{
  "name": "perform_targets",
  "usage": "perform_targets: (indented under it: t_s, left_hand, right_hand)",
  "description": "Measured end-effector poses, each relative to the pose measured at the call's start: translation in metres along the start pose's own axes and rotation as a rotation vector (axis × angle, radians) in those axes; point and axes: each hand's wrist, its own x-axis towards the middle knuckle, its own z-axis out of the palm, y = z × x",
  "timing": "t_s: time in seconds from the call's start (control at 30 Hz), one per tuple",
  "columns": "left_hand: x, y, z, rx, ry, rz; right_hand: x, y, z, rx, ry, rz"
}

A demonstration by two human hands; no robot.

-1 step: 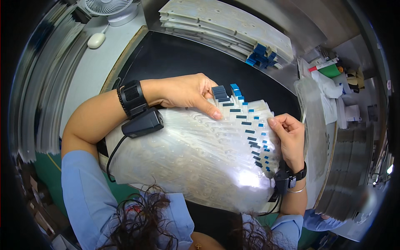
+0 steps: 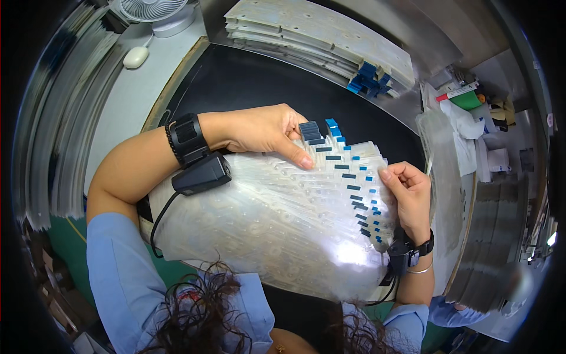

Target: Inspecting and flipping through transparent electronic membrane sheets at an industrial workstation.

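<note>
A fan of thin translucent plastic sheets (image 2: 253,224) spreads in front of me, with small dark and bright-blue tabs along the stepped ends at its right side. My left hand (image 2: 268,133) is closed on the far edge of the fan, its thumb lying on top and the other fingers tucked behind, mostly out of sight. Beside that thumb the dark tabs (image 2: 309,131) bunch together. At the fan's right edge, my right hand (image 2: 410,189) pinches a sheet end between thumb and curled forefinger. Both wrists carry black strapped devices with cables.
A black mat (image 2: 247,76) lies under the fan. Behind it is a stack of pale flat panels (image 2: 318,35) with blue clips (image 2: 370,79). A white mouse (image 2: 136,57) and a fan (image 2: 154,10) stand at far left; stacked sheets (image 2: 76,118) line the left side.
</note>
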Motion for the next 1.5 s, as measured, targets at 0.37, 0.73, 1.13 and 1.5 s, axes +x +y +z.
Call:
perform_targets:
  t_s: [0.37,0.73,1.13,1.5]
  left_hand:
    - [-0.001,0.005,0.0,0.059,0.029,0.006]
    - [-0.005,0.012,0.004,0.058,0.047,-0.022]
    - [-0.002,0.007,0.0,0.074,0.063,-0.026]
    - [-0.003,0.009,0.002,0.149,0.08,-0.042]
  right_hand:
    - [-0.001,-0.006,-0.002,-0.032,-0.018,-0.042]
    - [-0.008,-0.003,-0.02,-0.249,-0.101,0.114]
    - [-0.011,-0.009,-0.025,0.013,-0.196,0.101]
    - [0.004,-0.01,-0.005,-0.058,-0.024,-0.032]
